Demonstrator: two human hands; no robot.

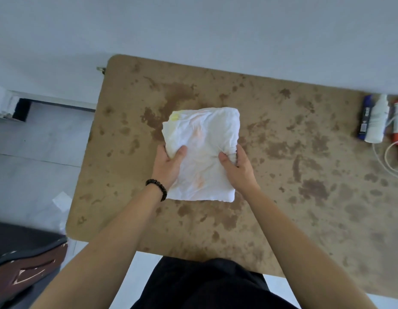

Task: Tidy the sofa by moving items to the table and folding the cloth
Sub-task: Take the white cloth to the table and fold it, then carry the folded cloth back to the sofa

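Folded white cloth point(204, 134): on stained brown table point(282, 166), long axis running from the person toward the far edge. Left hand point(169, 162) pinches its left edge, right hand point(238, 168) bunches its right edge, grips opposite at mid-length. White bottle point(377, 118) well right of the right grip.

One white cloth point(202, 152) sits at frame centre on one stained brown table point(282, 197). There are two hands, the left hand point(169, 166) and the right hand point(237, 168), and one bead bracelet point(156, 189). At the right edge are one white bottle point(377, 119), one dark blue item point(365, 117), one red item point(397, 121) and one white cable point(378, 157).
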